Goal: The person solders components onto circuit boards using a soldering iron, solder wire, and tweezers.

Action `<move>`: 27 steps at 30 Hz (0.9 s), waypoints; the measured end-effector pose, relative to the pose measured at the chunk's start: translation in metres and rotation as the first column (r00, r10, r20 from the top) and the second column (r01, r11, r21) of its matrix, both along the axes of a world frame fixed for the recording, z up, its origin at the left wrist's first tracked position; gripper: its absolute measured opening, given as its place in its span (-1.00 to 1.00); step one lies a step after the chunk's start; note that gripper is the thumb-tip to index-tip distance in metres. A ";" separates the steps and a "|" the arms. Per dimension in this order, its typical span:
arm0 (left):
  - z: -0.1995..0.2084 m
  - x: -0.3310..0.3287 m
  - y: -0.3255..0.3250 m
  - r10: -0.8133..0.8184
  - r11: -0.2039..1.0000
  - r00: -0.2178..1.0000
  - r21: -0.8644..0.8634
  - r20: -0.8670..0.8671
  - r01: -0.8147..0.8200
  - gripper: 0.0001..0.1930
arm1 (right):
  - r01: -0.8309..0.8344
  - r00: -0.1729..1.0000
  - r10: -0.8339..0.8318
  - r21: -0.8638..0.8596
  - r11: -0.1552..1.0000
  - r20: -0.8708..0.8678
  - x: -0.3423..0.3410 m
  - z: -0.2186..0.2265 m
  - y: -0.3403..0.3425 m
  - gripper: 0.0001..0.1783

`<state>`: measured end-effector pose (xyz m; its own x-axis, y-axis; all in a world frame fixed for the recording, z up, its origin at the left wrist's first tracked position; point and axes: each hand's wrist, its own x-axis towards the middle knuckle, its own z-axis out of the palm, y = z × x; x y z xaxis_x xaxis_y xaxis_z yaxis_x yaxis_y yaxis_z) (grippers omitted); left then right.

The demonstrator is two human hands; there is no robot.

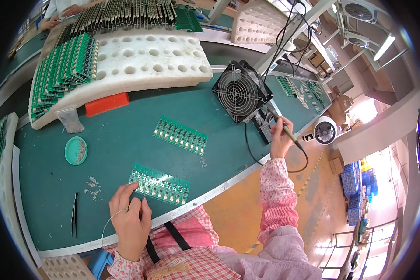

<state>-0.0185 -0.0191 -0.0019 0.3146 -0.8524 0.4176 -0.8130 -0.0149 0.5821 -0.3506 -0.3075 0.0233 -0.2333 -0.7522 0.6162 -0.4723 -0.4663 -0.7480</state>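
Mid-solder on PCB strip: left hand pinching solder wire at strip edge, right hand fisted round iron off by fan; next probably needs tip brought to pads.

There is one view, from a camera on the person's head. It looks down and forward at the long green counter, close to it. The picture is round and bent at its edges. The person's arms come in from the bottom.
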 end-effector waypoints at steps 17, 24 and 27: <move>0.008 -0.031 0.025 -0.259 0.955 0.957 -0.113 0.132 0.274 -0.73 | -0.779 0.476 0.695 0.108 0.618 -0.539 0.125 -0.006 0.185 -0.57; 0.005 -0.002 0.046 -0.148 0.984 0.988 -0.090 0.040 0.151 -0.71 | -0.850 0.259 0.809 0.272 0.450 -0.528 0.136 -0.008 0.190 -0.56; 0.007 0.005 0.045 -0.155 0.986 0.988 -0.058 -0.002 0.154 -0.71 | -0.832 0.266 0.809 0.299 0.467 -0.524 0.140 -0.007 0.187 -0.60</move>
<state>-0.0139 0.0264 0.0050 0.1838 -0.8657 0.4657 -0.7992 0.1442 0.5835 -0.2104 -0.1200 0.0160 0.8640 -0.3203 0.3886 -0.1017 -0.8667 -0.4883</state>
